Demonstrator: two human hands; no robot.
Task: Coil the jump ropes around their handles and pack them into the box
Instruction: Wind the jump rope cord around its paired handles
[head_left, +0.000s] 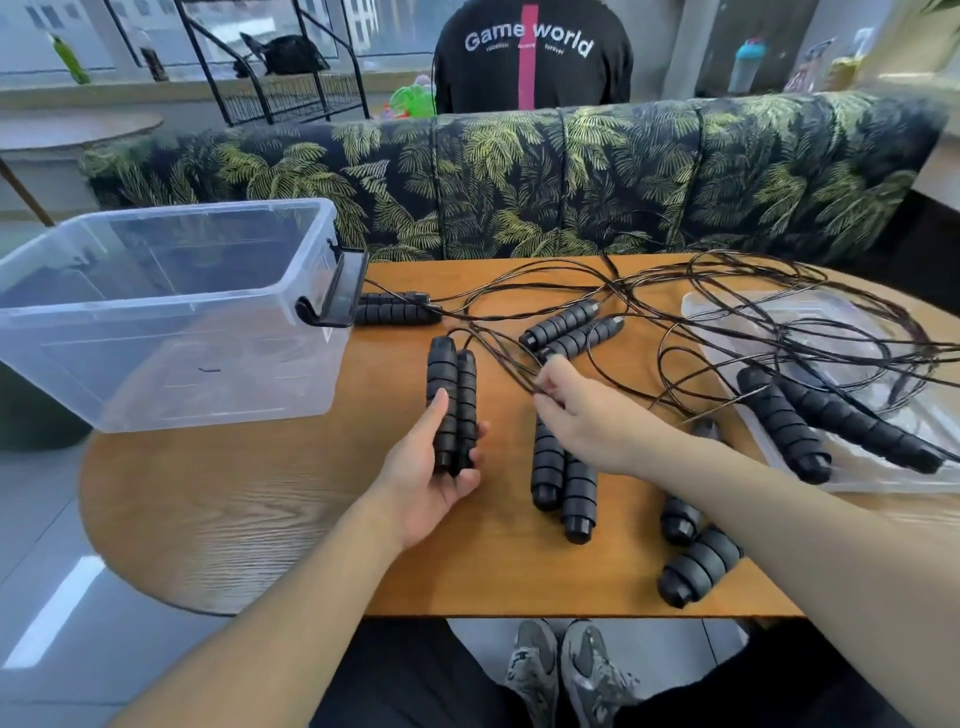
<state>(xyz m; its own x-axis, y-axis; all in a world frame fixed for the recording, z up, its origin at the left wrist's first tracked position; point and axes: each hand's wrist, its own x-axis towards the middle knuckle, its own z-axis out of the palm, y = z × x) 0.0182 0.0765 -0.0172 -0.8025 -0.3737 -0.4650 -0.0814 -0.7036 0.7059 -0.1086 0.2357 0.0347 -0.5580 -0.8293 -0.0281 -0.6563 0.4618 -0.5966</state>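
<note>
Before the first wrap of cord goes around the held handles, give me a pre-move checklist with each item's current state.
1. Left hand grips the handle pair, both handles side by side: ok.
2. Right hand pinches cord: ok.
3. Pinched cord belongs to the held pair: cannot tell; the strands overlap.
4. Cord free of the other ropes: not ok, tangled across the table.
5. Clear box open, ready: ok.

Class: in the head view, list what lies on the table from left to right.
Clear plastic box → handle pair held in the left hand → right hand pinching rope → handle pair on the clear lid.
</note>
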